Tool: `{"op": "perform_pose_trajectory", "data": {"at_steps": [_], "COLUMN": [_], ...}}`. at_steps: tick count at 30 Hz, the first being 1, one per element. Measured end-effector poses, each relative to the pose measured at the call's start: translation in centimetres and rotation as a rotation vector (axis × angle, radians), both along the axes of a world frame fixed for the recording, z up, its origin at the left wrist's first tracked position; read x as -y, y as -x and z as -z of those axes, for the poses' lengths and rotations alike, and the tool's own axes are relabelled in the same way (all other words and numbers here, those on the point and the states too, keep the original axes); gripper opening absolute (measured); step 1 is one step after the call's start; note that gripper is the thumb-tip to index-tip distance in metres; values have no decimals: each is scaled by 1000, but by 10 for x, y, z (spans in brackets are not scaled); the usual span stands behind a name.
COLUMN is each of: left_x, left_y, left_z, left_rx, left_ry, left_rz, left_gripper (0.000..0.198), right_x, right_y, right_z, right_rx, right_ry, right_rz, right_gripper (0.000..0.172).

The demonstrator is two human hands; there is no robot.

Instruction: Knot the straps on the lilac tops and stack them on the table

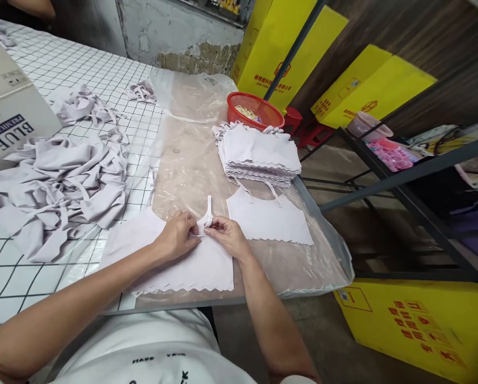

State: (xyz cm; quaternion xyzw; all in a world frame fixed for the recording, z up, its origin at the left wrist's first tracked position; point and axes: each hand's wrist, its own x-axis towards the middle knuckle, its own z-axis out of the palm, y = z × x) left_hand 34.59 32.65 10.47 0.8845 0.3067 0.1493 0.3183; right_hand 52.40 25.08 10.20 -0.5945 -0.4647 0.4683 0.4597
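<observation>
A pale lilac garment piece (175,261) with a scalloped hem lies flat at the table's near edge, on a clear plastic sheet (191,160). Its narrow strap (207,216) loops upward between my hands. My left hand (177,234) is closed, pinching the strap's base from the left. My right hand (228,233) is closed too, pinching the same strap from the right. A second flat garment (269,218) lies just right of my right hand. Behind it stands a neat stack of folded garments (259,154).
A heap of unfolded lilac garments (58,192) covers the left of the grid-patterned table (63,69). A cardboard box (7,106) stands at far left. A red basket (253,109) sits behind the stack. Yellow boxes (419,320) and a metal rack (403,176) stand on the right.
</observation>
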Motion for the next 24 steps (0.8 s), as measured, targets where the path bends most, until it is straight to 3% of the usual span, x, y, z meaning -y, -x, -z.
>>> {"op": "perform_pose_trajectory", "data": {"at_steps": [13, 24], "left_x": [0, -1], "left_y": [1, 2], "left_z": [-5, 2], "left_rx": [38, 47], "left_ry": [193, 181], "left_rz": [-30, -23], "left_gripper": [10, 5], "right_x": [3, 5], "right_y": [-3, -4], "right_z": [2, -2], "right_rx": [171, 268], "right_ry": [-31, -6], "right_rz": [-30, -96], "right_gripper": [29, 21]}}
